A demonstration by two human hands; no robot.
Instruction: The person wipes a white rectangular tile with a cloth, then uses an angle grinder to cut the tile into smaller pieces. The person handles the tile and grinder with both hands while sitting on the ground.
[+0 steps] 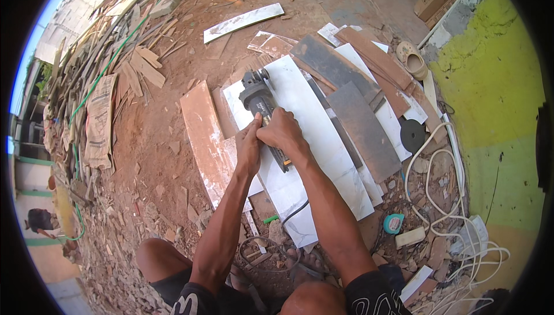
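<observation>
l hand & r hand gripping blk grinder, wht tile below

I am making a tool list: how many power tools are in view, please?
1: the grinder, over the large white tile, with the left hand and right hand on it. Others may be hidden.
</observation>
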